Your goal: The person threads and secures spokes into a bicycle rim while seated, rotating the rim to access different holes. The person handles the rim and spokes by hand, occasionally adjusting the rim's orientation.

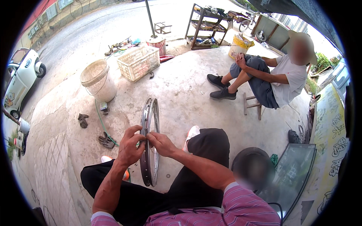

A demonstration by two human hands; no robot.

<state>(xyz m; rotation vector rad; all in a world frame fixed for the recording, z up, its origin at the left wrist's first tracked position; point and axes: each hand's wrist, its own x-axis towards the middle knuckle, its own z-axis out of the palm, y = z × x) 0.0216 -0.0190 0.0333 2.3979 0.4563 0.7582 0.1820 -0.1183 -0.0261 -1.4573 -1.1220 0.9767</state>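
Note:
A bare metal wheel rim (145, 169) with holes along its band stands upright between my knees, edge toward me. My left hand (131, 147) is closed at the rim's left side, its thumb and fingers pinching the band. From the right, my right hand (161, 144) grips the same stretch of rim, its thumb near my left fingers. Whether a small part sits between the fingertips cannot be made out. Two dark work gloves, one farther off (83, 120) and one nearer (106, 140), lie on the concrete left of the rim, beside a thin green hose (98, 116).
A dirty white bucket (102, 83) and a plastic crate (138, 63) stand ahead on the left. To the right a person (288, 77) sits on a low stool (252, 105). A tool rack (205, 28) stands behind. A glass panel (290, 171) lies near my right side.

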